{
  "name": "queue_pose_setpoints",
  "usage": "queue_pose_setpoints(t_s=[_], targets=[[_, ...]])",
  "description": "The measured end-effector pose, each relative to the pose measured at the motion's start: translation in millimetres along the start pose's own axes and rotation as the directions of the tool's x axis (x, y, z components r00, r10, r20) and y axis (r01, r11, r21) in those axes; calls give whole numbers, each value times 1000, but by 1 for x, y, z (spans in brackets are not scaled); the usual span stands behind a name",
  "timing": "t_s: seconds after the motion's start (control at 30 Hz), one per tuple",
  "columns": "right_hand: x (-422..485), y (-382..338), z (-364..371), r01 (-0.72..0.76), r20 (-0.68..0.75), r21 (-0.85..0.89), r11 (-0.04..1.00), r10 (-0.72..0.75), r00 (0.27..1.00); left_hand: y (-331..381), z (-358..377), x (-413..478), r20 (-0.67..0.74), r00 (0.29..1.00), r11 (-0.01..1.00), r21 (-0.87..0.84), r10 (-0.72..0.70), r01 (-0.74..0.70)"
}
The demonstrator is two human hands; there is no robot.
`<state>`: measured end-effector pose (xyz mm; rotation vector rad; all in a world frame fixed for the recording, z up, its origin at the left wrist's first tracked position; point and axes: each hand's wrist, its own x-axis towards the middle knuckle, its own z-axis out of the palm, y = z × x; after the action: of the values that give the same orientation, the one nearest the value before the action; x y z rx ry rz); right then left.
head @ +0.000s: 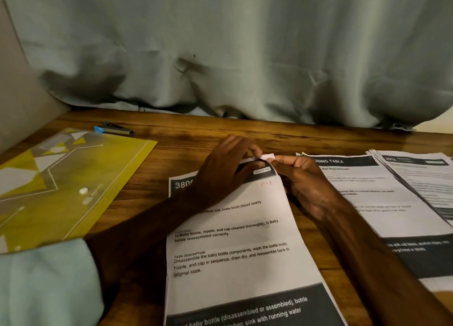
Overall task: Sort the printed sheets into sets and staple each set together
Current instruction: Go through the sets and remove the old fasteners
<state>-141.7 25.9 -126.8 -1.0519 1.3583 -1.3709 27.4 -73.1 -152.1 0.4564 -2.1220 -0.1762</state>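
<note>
A printed set of sheets (235,259) with a dark header and a red "P-1" mark lies in front of me on the wooden table (191,134). My left hand (225,169) and my right hand (301,181) meet at its top right corner, and both pinch that corner, which is lifted and folded a little. To the right lie a second printed set (367,198) and a stack of more sheets (424,178). A stapler (115,129) with a blue end rests at the back left, away from both hands.
A yellow patterned folder (63,183) covers the left of the table. A pale green curtain (232,51) hangs down to the table's back edge. A light blue sleeve (46,281) fills the lower left corner.
</note>
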Motion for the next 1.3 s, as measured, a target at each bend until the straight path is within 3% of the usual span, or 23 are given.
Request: queue_pose_setpoints(t_s=[0.13, 0.43, 0.73, 1.07, 1.3], targets=[[-1, -1, 0, 8, 1, -30, 1000, -8, 1000, -2, -2, 0, 46, 992, 989, -91, -114, 117], [-8, -5, 2, 19, -33, -68, 998, -22, 999, -4, -1, 0, -15, 1000, 1000, -14, 0, 0], [-6, -4, 4, 44, -1, -39, 998, -44, 999, -7, 4, 0, 57, 998, 994, 108, -7, 1], [-4, -2, 0, 35, 10, -27, 999, -35, 999, -12, 10, -2, -88, 968, 940, 273, 235, -204], [-6, -3, 1, 38, -9, -42, 998, -38, 999, -12, 10, -1, -28, 987, 955, 258, 158, -146]])
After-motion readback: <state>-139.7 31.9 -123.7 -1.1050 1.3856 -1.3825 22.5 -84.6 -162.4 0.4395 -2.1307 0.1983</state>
